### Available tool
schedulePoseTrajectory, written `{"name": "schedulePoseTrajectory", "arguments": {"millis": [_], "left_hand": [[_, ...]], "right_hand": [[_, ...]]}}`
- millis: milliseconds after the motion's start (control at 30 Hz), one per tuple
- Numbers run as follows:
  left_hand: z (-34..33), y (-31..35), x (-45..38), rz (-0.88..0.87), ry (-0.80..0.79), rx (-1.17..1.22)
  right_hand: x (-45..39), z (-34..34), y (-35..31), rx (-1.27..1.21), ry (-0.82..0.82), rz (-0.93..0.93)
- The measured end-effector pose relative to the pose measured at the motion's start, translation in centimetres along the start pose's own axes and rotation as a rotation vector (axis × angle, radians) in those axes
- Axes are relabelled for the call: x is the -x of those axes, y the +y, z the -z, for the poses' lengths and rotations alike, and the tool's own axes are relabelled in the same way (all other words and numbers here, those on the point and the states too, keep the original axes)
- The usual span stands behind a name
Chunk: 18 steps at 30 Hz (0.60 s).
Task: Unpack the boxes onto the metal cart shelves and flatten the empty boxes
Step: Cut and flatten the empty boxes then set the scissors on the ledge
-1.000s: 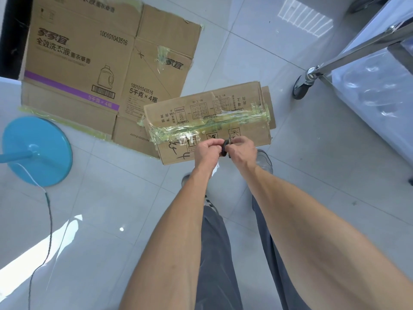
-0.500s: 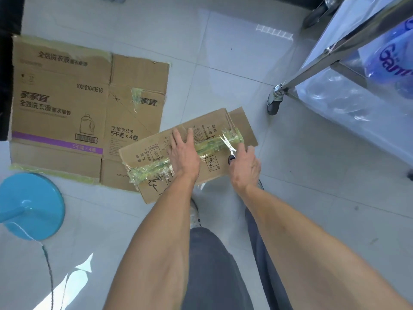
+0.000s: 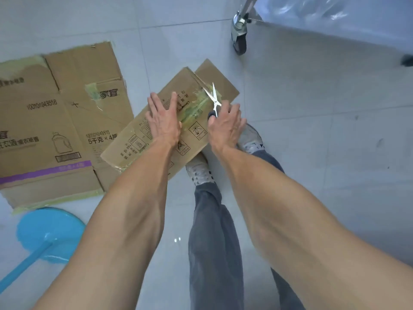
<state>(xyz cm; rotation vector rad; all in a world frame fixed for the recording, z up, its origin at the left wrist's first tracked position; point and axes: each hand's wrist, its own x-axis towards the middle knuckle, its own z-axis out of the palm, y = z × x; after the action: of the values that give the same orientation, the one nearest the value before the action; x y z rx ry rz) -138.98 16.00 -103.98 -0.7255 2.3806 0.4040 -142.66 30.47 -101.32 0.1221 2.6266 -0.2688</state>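
A small brown cardboard box (image 3: 154,142) stands on the tiled floor in front of my feet, sealed along its top with greenish clear tape (image 3: 194,106). My left hand (image 3: 164,118) presses flat on the box top with straight fingers. My right hand (image 3: 225,126) grips a pair of scissors (image 3: 214,98) by the dark handles. The open blades meet the tape near the box's far end.
A large flattened cardboard box (image 3: 62,121) lies on the floor at the left. A blue round stand base (image 3: 48,233) sits at the lower left. The metal cart's caster wheel (image 3: 240,39) and plastic-wrapped load (image 3: 348,21) are at the upper right.
Both hands were together on the scissors a second ago. My left hand has since moved onto the box top, and my right hand has brought the scissors to the tape.
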Motion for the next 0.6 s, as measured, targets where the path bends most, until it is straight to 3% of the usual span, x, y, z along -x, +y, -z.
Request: {"name": "schedulePoseTrajectory", "arguments": {"millis": [133,267,600], "left_hand": [[0.0,-0.3,-0.7,-0.040,-0.028,-0.064],[-0.1,0.4,-1.5,-0.044,-0.033,-0.143],[3.4,-0.3,-1.3,-0.105,-0.069,-0.103]], "right_hand": [[0.3,-0.7,-0.2,0.016,0.038,-0.035],[0.3,-0.8,2.3,0.056,0.091,0.043],[2.1,-0.3,3.8,0.036,0.162,0.151]]}}
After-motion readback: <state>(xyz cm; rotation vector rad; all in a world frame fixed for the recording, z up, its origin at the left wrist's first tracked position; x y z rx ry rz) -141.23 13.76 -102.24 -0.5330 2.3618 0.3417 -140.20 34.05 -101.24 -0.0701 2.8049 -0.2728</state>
